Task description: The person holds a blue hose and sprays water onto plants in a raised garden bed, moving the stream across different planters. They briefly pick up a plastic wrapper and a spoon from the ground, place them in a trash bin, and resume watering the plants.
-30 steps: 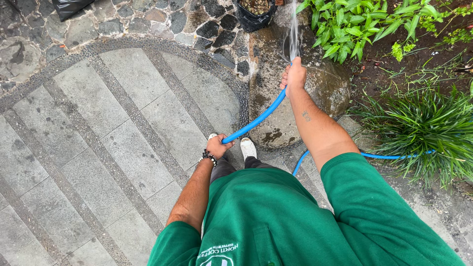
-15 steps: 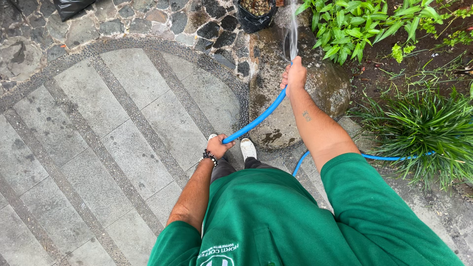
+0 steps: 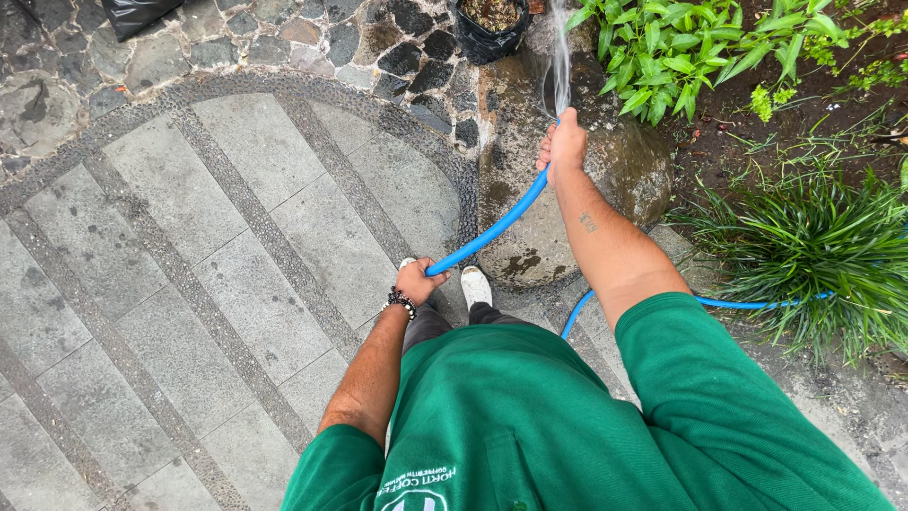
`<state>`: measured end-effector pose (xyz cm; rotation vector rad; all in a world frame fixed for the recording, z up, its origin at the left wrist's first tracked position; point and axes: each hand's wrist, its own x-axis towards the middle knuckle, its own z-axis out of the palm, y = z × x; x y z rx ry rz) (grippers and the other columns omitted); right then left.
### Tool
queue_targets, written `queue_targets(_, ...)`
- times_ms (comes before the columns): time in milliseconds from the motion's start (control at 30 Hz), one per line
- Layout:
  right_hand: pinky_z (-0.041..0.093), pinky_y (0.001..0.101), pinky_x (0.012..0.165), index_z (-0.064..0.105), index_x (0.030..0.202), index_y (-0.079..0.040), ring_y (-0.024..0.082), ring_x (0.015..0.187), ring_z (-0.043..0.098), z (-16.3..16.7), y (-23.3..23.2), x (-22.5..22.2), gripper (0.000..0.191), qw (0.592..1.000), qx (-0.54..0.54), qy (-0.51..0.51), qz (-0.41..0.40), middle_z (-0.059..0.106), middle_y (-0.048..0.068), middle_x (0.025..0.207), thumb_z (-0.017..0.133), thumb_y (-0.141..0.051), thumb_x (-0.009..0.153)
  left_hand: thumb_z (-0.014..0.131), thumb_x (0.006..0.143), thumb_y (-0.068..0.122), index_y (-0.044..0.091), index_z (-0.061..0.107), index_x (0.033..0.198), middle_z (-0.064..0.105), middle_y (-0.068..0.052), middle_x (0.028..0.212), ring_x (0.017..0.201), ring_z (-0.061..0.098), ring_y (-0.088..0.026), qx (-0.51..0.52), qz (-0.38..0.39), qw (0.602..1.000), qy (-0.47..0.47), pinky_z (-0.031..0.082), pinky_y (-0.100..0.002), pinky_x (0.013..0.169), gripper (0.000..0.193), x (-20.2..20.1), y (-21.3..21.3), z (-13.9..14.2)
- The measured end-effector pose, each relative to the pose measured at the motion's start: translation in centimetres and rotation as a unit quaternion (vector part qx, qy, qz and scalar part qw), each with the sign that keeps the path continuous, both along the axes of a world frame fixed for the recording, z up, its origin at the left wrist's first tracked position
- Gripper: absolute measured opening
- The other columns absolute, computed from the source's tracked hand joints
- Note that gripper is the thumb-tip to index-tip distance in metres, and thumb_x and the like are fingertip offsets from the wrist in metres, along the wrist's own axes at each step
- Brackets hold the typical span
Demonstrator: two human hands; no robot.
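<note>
The right hand (image 3: 566, 144) is closed around the end of the blue hose (image 3: 492, 227), from which water (image 3: 561, 57) sprays toward leafy plants (image 3: 681, 52) (a black pot (image 3: 490, 24) stands nearby). The left hand (image 3: 417, 281) grips the hose lower down, above the stone paving (image 3: 189, 246).

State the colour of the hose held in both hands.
Bright blue; the hose shows best in the head view, running between the left hand and right hand.

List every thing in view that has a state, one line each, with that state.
blue hose: running, gripped at two places, trailing back past the grass clump
water stream: spraying away from the hose end
right hand: closed on the hose end
left hand: closed on the hose lower down
rock: wet, dark patches
black planter bag: upright, filled with soil
grass clump: green, spreading
</note>
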<state>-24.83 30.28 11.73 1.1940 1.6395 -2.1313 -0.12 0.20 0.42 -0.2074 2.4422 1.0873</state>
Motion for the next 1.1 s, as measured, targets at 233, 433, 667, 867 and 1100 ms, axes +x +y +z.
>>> queue_targets(233, 0.027, 0.0342, 0.038, 0.041, 0.067, -0.016, 0.013, 0.039, 0.03, -0.01, -0.1, -0.28, 0.045, 1.0, -0.018, 0.005, 0.011, 0.035, -0.002, 0.054, 0.044, -0.052, 0.093, 0.082, 0.077, 0.05, 0.009, 0.071, 0.083, 0.068, -0.012, 0.068, 0.066, 0.068, -0.028, 0.003, 0.006, 1.0, -0.003, 0.053, -0.042, 0.067, 0.043, -0.21, -0.1, -0.06)
queue_targets(433, 0.028, 0.0341, 0.038, 0.042, 0.067, -0.016, 0.013, 0.04, 0.032, 0.12, -0.08, -0.43, 0.045, 1.0, -0.004, 0.003, 0.002, 0.037, -0.002, 0.053, 0.044, -0.052, 0.094, 0.081, 0.077, 0.051, 0.01, 0.071, 0.083, 0.07, -0.01, 0.069, 0.066, 0.069, -0.025, 0.013, 0.003, 1.0, -0.024, 0.054, -0.04, 0.068, 0.043, -0.3, -0.11, 0.06)
queue_targets(667, 0.028, 0.0336, 0.038, 0.042, 0.067, -0.016, 0.012, 0.04, 0.031, 0.38, 0.0, -0.57, 0.045, 1.0, -0.001, 0.002, 0.007, 0.037, -0.002, 0.053, 0.043, -0.052, 0.094, 0.081, 0.078, 0.051, 0.01, 0.072, 0.084, 0.07, -0.01, 0.069, 0.067, 0.07, -0.025, 0.019, 0.003, 1.0, -0.019, 0.054, -0.04, 0.068, 0.042, -0.44, 0.08, -0.05)
queue_targets(867, 0.027, 0.033, 0.038, 0.042, 0.067, -0.017, 0.012, 0.04, 0.031, 0.56, 0.04, -0.51, 0.044, 1.0, -0.011, -0.001, -0.005, 0.036, -0.002, 0.053, 0.045, -0.052, 0.093, 0.082, 0.077, 0.051, 0.011, 0.072, 0.085, 0.07, -0.01, 0.069, 0.066, 0.069, -0.024, 0.007, -0.004, 1.0, -0.003, 0.054, -0.04, 0.067, 0.042, -0.49, 0.24, -0.11)
queue_targets(1100, 0.027, 0.0333, 0.037, 0.043, 0.068, -0.016, 0.012, 0.039, 0.031, 0.19, 0.58, -0.52, 0.04, 1.0, -0.021, 0.011, -0.02, 0.035, -0.002, 0.053, 0.046, -0.049, 0.092, 0.082, 0.077, 0.051, 0.01, 0.069, 0.082, 0.068, -0.011, 0.067, 0.062, 0.067, -0.026, 0.004, -0.001, 1.0, -0.009, 0.053, -0.041, 0.064, 0.044, -0.51, 0.54, -0.06)
